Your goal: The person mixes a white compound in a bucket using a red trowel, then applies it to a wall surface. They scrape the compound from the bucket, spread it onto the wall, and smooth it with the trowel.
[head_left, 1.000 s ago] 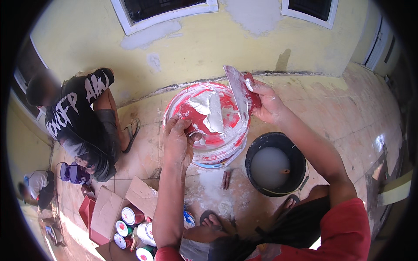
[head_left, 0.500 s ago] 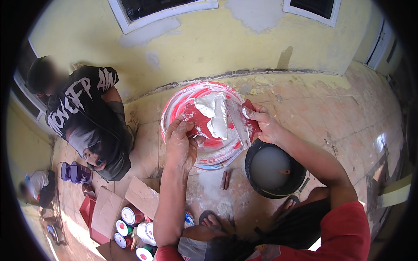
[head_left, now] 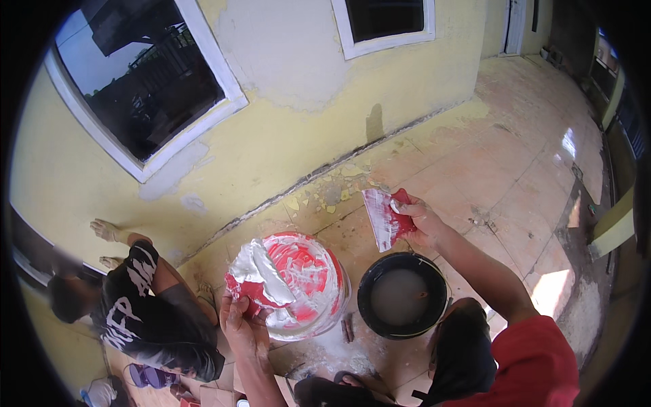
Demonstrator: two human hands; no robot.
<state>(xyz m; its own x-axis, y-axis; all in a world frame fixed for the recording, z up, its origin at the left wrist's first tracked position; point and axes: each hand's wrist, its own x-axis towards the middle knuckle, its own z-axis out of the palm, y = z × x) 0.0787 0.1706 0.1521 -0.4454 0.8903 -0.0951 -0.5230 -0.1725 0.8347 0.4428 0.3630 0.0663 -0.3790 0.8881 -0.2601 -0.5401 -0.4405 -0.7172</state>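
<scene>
A yellow plastered wall with grey bare patches and two white-framed windows runs across the top, above a pale, dusty tiled floor. A co-worker in a black shirt with white lettering crouches at the left, both hands up against the wall. The person's right forearm reaches up and inward from a red sleeve, elbow bent, and the right hand stands well above the floor, out past the containers. The left forearm rises from the lower edge, its hand just beside the near left rim of a round red bucket. That bucket, the wider of the two in the middle, is coated inside with smeared white paste over red. To its right, just beside it, stands a black round bucket holding cloudy greyish water with a small brown object in it. The left fingers are closed on the lower edge of a flat red spreader, which bears a thick mound of white paste over the bucket's left side. The right fingers are wrapped round the red handle of a wide-bladed scraper, its blade streaked white and tilted. Short reddish-brown sticks lie on the floor between the buckets.
</scene>
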